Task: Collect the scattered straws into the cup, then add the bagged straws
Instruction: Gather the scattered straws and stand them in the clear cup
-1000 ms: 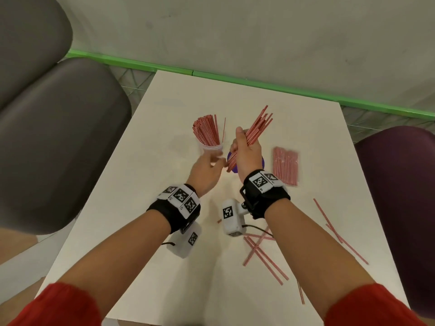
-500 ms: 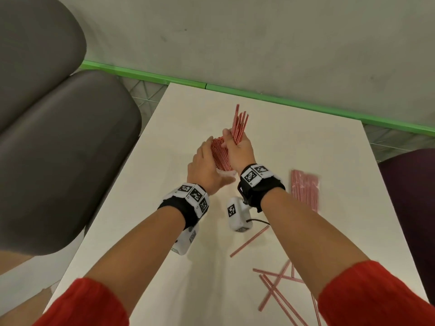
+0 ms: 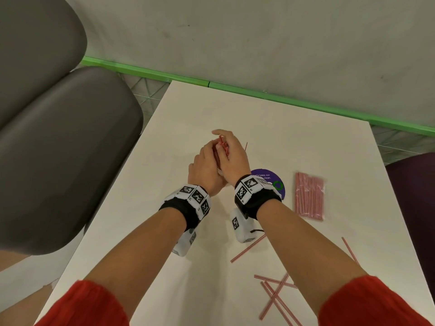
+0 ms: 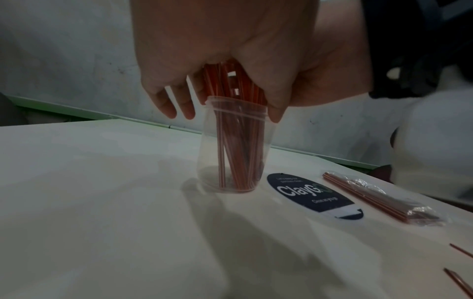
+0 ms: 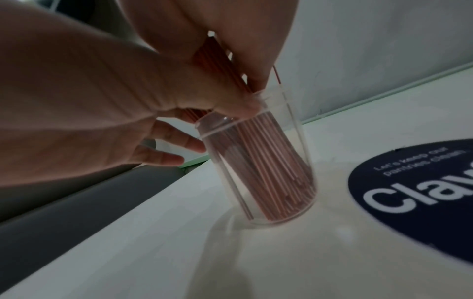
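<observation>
Most of the red-striped straws (image 4: pixel 238 141) already stand in the clear plastic cup (image 4: pixel 231 145), which sits upright on the white counter (image 3: pixel 164 231) just beside a round dark sticker (image 4: pixel 312 196). Both hands are gathered over the cup's mouth. The left hand (image 3: pixel 207 168) curls round the bundle just above the rim, its thumb against the lip, corralling the straws; two of its fingers hang loose beside the cup wall. The right hand (image 3: pixel 231 156) closes its fingers round the tops of the same bundle from the other side, and one stray straw pokes out past it. From the head view the cup itself is hidden behind the hands.

So the first part of the job looks well along but not finished. Several loose straws (image 3: pixel 275 295) lie crossed on the near right of the counter, well apart from the cup, with another single one nearer the right wrist and one more out toward the right edge. The bagged straws (image 3: pixel 309 196) lie flat in their clear wrapper to the right of the sticker, untouched, so that step is not yet done.
</observation>
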Demonstrator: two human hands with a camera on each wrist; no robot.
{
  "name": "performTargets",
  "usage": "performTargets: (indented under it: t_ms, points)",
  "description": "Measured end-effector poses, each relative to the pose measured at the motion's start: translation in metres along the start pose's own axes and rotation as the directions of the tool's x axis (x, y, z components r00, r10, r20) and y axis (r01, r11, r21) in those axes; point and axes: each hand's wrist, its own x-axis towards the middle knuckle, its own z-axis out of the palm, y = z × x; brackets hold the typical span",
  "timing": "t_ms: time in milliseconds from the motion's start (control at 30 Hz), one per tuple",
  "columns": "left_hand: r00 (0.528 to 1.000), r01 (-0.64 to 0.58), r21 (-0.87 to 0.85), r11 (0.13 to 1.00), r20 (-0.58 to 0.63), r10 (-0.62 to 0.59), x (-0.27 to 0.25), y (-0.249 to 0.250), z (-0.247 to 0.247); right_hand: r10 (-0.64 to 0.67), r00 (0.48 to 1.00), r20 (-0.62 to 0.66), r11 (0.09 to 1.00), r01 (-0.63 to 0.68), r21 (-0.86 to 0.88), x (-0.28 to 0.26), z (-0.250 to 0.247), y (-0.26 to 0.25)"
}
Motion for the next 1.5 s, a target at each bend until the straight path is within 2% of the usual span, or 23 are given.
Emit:
performTargets:
  t_ms: [100, 200, 267, 333, 400, 467, 533, 600, 700, 833, 1000, 1133, 1200, 1267, 1333, 1400, 1500]
  points:
    - [1.000, 0.024, -0.028, 0.999, -0.001, -0.024, -0.001, 0.000, 0.000, -0.028, 0.999, 0.031, 0.994, 0.031, -0.103, 0.001, 0.001, 0.004]
    - [1.000, 0.018, -0.053, 0.998, 0.001, -0.018, -0.003, 0.000, 0.000, 0.019, 0.997, 0.071, 0.968, 0.000, -0.253, -0.002, 0.000, 0.006]
    - [1.000, 0.019, -0.053, 0.998, 0.009, -0.019, -0.003, -0.001, -0.001, -0.036, 0.999, 0.012, 0.931, 0.038, -0.362, -0.005, -0.002, 0.006]
    - [0.999, 0.025, -0.054, 0.998, 0.021, -0.024, -0.003, -0.001, -0.001, -0.096, 0.991, -0.094, 0.920, 0.052, -0.388, -0.006, -0.007, 0.005]
    - [0.999, 0.040, -0.066, 0.997, 0.024, -0.039, -0.003, 0.000, -0.002, -0.033, 0.987, -0.160, 0.951, -0.019, -0.309, -0.003, -0.011, 0.008]
    - [0.998, 0.059, -0.072, 0.996, 0.027, -0.058, -0.003, 0.001, -0.002, 0.113, 0.987, -0.117, 0.978, -0.131, -0.162, 0.003, -0.013, 0.011]
    - [0.998, 0.063, -0.076, 0.995, 0.032, -0.061, -0.003, 0.000, -0.002, 0.171, 0.985, -0.005, 0.980, -0.171, -0.101, 0.006, -0.012, 0.011]
    - [0.998, 0.054, -0.069, 0.996, 0.037, -0.051, -0.004, -0.001, -0.002, 0.116, 0.990, 0.077, 0.981, -0.102, -0.166, 0.006, -0.008, 0.011]
    - [0.998, 0.032, -0.015, 0.999, 0.050, -0.031, -0.003, -0.002, -0.002, 0.011, 0.992, 0.122, 0.978, 0.014, -0.206, 0.003, -0.003, 0.009]
    - [0.998, -0.003, 0.102, 0.995, 0.062, -0.003, -0.001, -0.003, 0.000, -0.018, 0.985, 0.171, 0.960, 0.065, -0.271, 0.000, 0.004, 0.007]
    - [0.991, 0.085, 0.046, 0.995, 0.098, -0.089, -0.005, -0.003, -0.002, 0.005, 0.985, 0.175, 0.929, 0.060, -0.365, 0.004, 0.008, 0.008]
    - [0.990, 0.098, 0.017, 0.995, 0.096, -0.099, -0.007, 0.000, -0.006, 0.110, 0.969, 0.221, 0.936, -0.026, -0.350, 0.005, 0.005, 0.005]
    - [0.992, 0.111, -0.037, 0.993, 0.056, -0.109, -0.011, 0.000, -0.005, 0.107, 0.978, 0.178, 0.945, -0.045, -0.324, 0.001, -0.005, 0.004]
    - [0.990, 0.130, -0.102, 0.986, -0.048, -0.135, -0.018, -0.002, -0.004, 0.102, 0.992, 0.076, 0.964, -0.080, -0.254, -0.008, -0.021, 0.005]
    - [0.971, 0.173, -0.210, 0.962, -0.130, -0.203, -0.031, -0.001, 0.001, 0.159, 0.986, -0.051, 0.972, -0.165, -0.170, -0.029, -0.047, 0.013]
    - [0.949, 0.239, -0.284, 0.929, -0.135, -0.285, -0.049, 0.000, 0.011, 0.280, 0.948, -0.150, 0.948, -0.298, -0.113, -0.057, -0.080, 0.036]
    - [0.959, 0.268, -0.187, 0.945, -0.039, -0.280, -0.083, 0.003, 0.035, 0.465, 0.852, -0.241, 0.825, -0.515, -0.233, -0.112, -0.133, 0.083]
